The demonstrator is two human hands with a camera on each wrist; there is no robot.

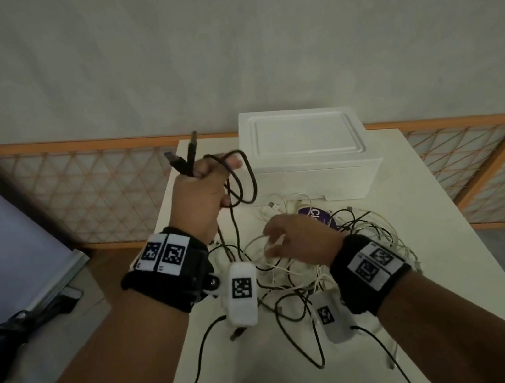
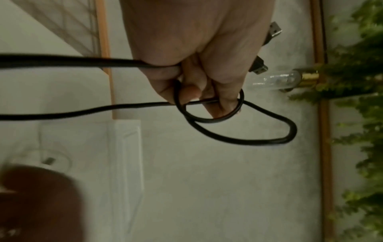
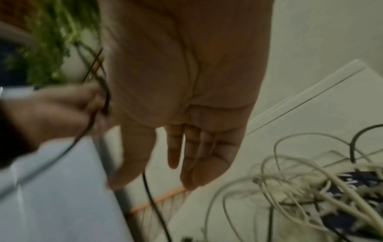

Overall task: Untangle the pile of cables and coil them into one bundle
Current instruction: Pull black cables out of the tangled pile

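Clutching looped black cable (image 1: 243, 176) in left grip (image 1: 201, 192); right grip (image 1: 298, 237) slack.

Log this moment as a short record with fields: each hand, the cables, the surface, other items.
left hand: raised, grips black cable in loops, two USB plugs sticking up from the fist
right hand: fingers straight, over the cable pile, holds nothing
cable pile: black and white cables tangled on the white table
other items: white box behind the pile; purple item partly covered by cables
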